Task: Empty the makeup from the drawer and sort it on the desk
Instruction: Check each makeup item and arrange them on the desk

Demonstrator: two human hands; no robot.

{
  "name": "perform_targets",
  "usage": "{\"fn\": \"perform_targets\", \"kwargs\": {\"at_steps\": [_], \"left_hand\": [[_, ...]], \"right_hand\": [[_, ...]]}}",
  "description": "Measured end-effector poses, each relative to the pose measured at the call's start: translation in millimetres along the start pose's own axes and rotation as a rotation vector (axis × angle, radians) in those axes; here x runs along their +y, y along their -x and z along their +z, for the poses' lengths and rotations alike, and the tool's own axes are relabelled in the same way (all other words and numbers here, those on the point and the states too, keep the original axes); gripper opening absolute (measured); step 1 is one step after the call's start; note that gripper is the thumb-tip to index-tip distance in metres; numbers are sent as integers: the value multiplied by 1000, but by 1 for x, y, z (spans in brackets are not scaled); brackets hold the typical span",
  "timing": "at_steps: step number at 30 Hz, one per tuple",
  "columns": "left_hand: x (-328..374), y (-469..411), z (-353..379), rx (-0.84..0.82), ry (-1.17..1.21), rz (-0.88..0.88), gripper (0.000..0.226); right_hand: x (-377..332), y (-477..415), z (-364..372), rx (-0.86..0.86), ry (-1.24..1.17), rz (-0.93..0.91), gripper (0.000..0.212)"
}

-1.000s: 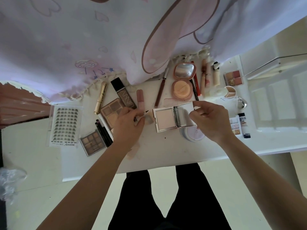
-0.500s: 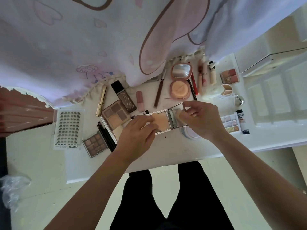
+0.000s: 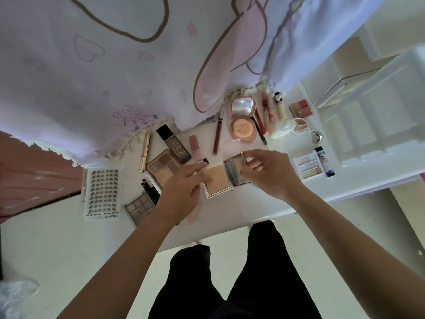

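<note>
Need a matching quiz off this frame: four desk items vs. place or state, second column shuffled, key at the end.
Column 1
1. square powder compact
2. round pink compact
3. lash sheet
4. gold tube

Column 2
A. flat at the left end of the desk
B. open, lid pinched by the right hand
C. lying just left of the dark foundation bottle
D. open near the curtain, no hand on it

Pairs: 1-B, 2-D, 3-A, 4-C
</note>
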State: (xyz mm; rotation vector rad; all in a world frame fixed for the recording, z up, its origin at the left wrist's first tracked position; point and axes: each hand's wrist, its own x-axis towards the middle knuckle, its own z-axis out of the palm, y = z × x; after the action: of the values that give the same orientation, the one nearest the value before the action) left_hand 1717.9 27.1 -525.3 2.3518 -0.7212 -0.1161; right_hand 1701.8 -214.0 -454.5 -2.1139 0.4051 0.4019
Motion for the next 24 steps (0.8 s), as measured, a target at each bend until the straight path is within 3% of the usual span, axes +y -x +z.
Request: {"fn": "perform_targets", "kwargs": {"at_steps": [5, 9, 14, 18, 24], "left_hand": [[19, 4, -10, 21, 586, -575, 20], [23, 4, -18, -51, 836, -868, 21], [19, 11, -12, -107, 1062, -1040, 19], [22, 20, -14, -184, 1354, -1186, 25], [28, 22, -10, -208, 1469, -1222, 40]], "right_hand": [[-7, 12, 17, 43, -31, 26, 38], [-10, 18, 30, 54, 44, -4, 37], [-9, 17, 41, 67, 86, -62, 28], [-5, 19, 45, 201, 25, -45, 20], [-2, 21, 57, 341, -45, -104, 18]]}}
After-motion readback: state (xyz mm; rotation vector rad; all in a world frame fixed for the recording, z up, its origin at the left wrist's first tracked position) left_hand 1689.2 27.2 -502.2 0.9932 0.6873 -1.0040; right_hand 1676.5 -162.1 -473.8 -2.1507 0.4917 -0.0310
